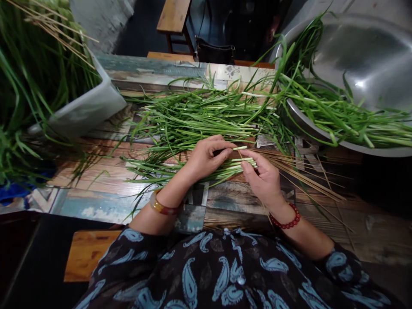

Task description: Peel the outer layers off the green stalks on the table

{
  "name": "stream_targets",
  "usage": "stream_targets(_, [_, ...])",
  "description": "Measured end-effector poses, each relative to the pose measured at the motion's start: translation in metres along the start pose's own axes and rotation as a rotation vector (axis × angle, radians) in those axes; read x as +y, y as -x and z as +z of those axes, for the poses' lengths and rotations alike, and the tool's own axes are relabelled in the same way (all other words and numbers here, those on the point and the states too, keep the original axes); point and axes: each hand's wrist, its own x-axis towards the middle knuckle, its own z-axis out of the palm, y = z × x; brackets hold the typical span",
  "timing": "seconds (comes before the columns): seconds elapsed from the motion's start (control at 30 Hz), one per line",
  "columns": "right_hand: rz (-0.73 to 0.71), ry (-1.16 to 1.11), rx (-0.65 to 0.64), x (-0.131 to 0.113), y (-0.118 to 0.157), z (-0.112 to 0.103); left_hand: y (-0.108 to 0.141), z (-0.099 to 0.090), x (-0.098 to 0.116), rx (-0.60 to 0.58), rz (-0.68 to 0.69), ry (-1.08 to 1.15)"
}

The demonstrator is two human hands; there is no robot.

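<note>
Stalks [234, 165], slim, green and pale-ended, lie on my patchwork wood-plank bench [103, 161]; my left hand [208, 159] and right hand [265, 177] have fingers clamped on them, near thin tan strips [309, 179].

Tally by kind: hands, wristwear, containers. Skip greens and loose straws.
Hands: 2 (left hand, right hand)
Wristwear: 2 (amber bangle, red bead bracelet)
Containers: 2 (metal bowl, white bin)
Total: 6

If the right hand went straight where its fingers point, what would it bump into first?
The right hand touches green stalks, so those come first, then probably the left hand. How deep things sit is hard to tell.
</note>
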Motion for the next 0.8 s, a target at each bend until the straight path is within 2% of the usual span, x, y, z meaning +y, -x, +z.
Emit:
stream_targets(0.13, [0.0,-0.004,0.05,-0.0037,-0.0014,-0.0007,0.0006,0.0001,0.0044,-0.007,-0.02,0.021])
stream_targets(0.53, [-0.092,0.039,0.041,-0.006,-0.0027,-0.0011,0.0003,0.0023,0.0074,0.044,-0.076,0.059])
stream_targets(0.8, [-0.03,0.019,0.003,-0.0076,-0.0018,-0.0001,0.0006,0.0026,0.0085,0.073,-0.069,0.059])
